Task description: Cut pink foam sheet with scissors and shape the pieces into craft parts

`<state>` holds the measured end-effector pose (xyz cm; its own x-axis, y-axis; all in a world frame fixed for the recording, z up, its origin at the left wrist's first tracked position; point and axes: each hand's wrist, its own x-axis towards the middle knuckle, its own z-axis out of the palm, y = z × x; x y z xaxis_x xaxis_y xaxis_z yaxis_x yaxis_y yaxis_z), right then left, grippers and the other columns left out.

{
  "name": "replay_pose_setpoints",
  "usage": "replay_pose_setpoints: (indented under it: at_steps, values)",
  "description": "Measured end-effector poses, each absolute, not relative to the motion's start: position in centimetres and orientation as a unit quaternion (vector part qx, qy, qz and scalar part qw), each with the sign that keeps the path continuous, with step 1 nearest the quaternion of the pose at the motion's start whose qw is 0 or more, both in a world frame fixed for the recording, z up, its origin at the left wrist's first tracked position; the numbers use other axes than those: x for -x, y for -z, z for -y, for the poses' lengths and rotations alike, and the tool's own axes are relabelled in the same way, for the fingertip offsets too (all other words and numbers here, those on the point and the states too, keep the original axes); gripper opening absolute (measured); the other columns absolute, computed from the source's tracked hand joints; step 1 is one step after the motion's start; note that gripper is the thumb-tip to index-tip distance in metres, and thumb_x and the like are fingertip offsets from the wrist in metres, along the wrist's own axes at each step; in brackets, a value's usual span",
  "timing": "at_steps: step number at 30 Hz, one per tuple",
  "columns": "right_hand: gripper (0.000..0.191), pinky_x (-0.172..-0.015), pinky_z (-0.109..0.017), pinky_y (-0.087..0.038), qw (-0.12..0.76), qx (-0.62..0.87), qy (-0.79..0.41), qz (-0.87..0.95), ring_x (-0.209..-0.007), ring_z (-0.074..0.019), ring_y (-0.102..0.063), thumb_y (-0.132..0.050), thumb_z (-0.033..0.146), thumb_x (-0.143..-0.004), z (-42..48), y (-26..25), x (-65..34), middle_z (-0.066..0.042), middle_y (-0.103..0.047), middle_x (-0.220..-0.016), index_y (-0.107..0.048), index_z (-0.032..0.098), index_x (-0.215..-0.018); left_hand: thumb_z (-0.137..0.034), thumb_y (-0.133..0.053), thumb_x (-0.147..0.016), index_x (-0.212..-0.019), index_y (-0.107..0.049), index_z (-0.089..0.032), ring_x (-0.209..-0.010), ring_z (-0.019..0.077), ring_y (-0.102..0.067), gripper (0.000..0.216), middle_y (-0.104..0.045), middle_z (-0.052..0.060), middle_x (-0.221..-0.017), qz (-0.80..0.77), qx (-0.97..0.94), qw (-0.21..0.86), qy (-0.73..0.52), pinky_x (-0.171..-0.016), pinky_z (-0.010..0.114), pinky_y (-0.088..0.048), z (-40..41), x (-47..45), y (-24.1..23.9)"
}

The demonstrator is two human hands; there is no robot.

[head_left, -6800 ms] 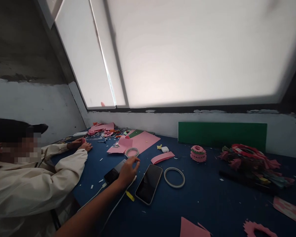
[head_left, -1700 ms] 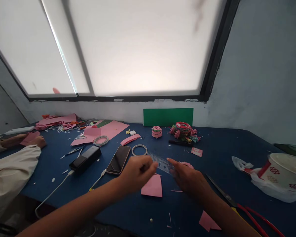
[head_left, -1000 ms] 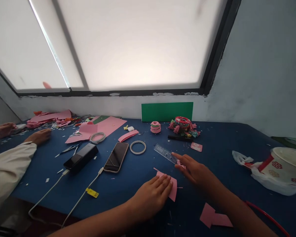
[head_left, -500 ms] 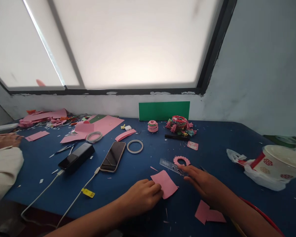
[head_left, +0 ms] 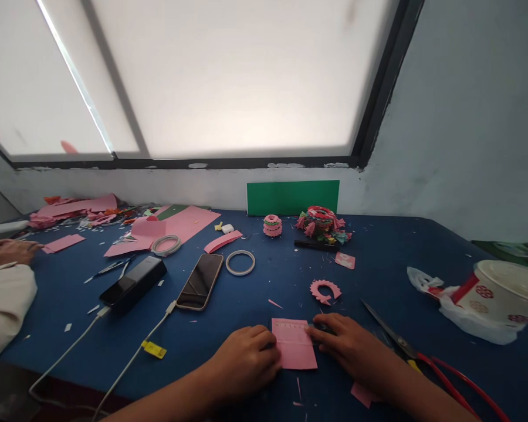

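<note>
sat at a dark blue table [head_left: 391, 275] below a wide frosted window. had a small pink paper rectangle [head_left: 294, 354] lying flat near the table's front edge, straight ahead, between both hands.

had the left hand [head_left: 246, 363] resting knuckles up against the paper's left edge, fingers bent, tips touching that edge; could not tell whether pinching the paper or only pressing on it. had the right hand [head_left: 352, 346] open and palm down, fingers stretched onto the paper's upper right corner, gripping nothing. along the paper's top edge, a pale dotted band, perhaps a clear ruler, too faint to be sure.

just right of the right hand, red-handled scissors [head_left: 398, 341] flat on the table, blades pointing away. beyond the paper, a pink scalloped paper ring [head_left: 324, 290]. further left, a dark phone [head_left: 200, 281] face up with a cable plugged in, next to a black power bank [head_left: 132, 283]; behind the phone, a ring of tape [head_left: 240, 262]. against the far wall, a green card [head_left: 293, 197] standing upright, with a heap of paper flowers [head_left: 321, 223] in front of it. at far right, a white paper bowl [head_left: 504, 287] on a plastic bag. at far left, another person's cream sleeve [head_left: 2, 305] and hand [head_left: 9, 252], well apart from the pink paper.
</note>
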<state>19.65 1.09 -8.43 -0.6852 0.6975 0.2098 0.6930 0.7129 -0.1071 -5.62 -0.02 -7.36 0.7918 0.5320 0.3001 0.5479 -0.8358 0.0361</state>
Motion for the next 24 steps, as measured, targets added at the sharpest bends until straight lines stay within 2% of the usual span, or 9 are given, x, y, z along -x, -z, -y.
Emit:
replay_pose_setpoints:
  at_steps: [4,6,8,10,16,19,24]
  values:
    - [0.038,-0.076,-0.042,-0.051,0.144,0.373,0.009,0.917,-0.095,-0.0252,-0.059,-0.052,0.009,-0.082,-1.4,9.3,-19.4,-0.013,-0.060,-0.108,-0.057,0.022,-0.117,-0.022,-0.054,-0.083,-0.076,-0.058,-0.015,-0.083,0.0168,-0.057,0.011,-0.061,0.006,-0.094,0.291,0.936,0.041,0.192,-0.072,0.029,-0.050,-0.5,4.4,8.0]
    - [0.037,-0.075,-0.042,-0.051,0.160,0.373,0.015,0.914,-0.094,-0.0254,-0.058,-0.049,0.010,-0.083,-1.4,9.6,-19.4,-0.014,-0.060,-0.107,-0.057,0.022,-0.117,-0.018,-0.049,-0.084,-0.089,-0.058,-0.013,-0.088,0.0178,-0.057,0.011,-0.061,0.008,-0.098,0.277,0.942,0.027,0.185,-0.078,0.030,-0.050,-0.6,3.8,8.1]
    - [0.037,-0.075,-0.042,-0.050,0.176,0.373,0.018,0.911,-0.095,-0.0253,-0.058,-0.045,0.010,-0.085,-1.4,9.9,-19.5,-0.015,-0.060,-0.106,-0.056,0.022,-0.118,-0.013,-0.045,-0.085,-0.105,-0.053,-0.009,-0.091,0.0180,-0.057,0.022,-0.061,0.009,-0.098,0.258,0.952,0.010,0.163,-0.082,0.031,-0.049,-0.6,3.5,8.0]
    - [0.038,-0.076,-0.040,-0.050,0.182,0.370,0.015,0.911,-0.096,-0.0246,-0.057,-0.042,0.010,-0.086,-1.3,10.0,-19.6,-0.015,-0.060,-0.107,-0.055,0.022,-0.120,-0.012,-0.042,-0.085,-0.114,-0.047,-0.007,-0.092,0.0185,-0.056,0.029,-0.060,0.010,-0.099,0.245,0.958,0.008,0.147,-0.085,0.031,-0.048,-0.6,3.3,7.9]
    - [0.044,-0.080,-0.037,-0.049,0.157,0.359,0.010,0.920,-0.100,-0.0229,-0.056,-0.047,0.014,-0.085,-1.6,10.5,-20.4,-0.013,-0.058,-0.112,-0.047,0.025,-0.128,-0.016,-0.041,-0.086,-0.106,-0.050,-0.007,-0.077,0.0165,-0.056,0.023,-0.059,0.007,-0.088,0.237,0.957,0.066,0.152,-0.071,0.026,-0.051,-1.1,3.3,8.9]
    - [0.049,-0.079,-0.036,-0.049,0.154,0.348,0.020,0.925,-0.098,-0.0224,-0.057,-0.047,0.014,-0.085,-1.8,10.4,-20.5,-0.012,-0.060,-0.110,-0.042,0.026,-0.132,-0.017,-0.038,-0.089,-0.103,-0.052,-0.008,-0.078,0.0152,-0.056,0.021,-0.059,0.006,-0.089,0.230,0.947,0.103,0.197,-0.072,0.024,-0.049,-1.4,3.3,9.5]
    - [0.043,-0.075,-0.034,-0.051,0.177,0.323,0.045,0.929,-0.094,-0.0214,-0.059,-0.042,0.017,-0.088,-2.1,10.0,-20.5,-0.012,-0.063,-0.104,-0.045,0.022,-0.130,-0.016,-0.032,-0.092,-0.099,-0.055,-0.010,-0.074,0.0138,-0.057,0.024,-0.059,0.004,-0.087,0.230,0.941,0.109,0.223,-0.070,0.022,-0.049,-1.5,3.2,9.6]
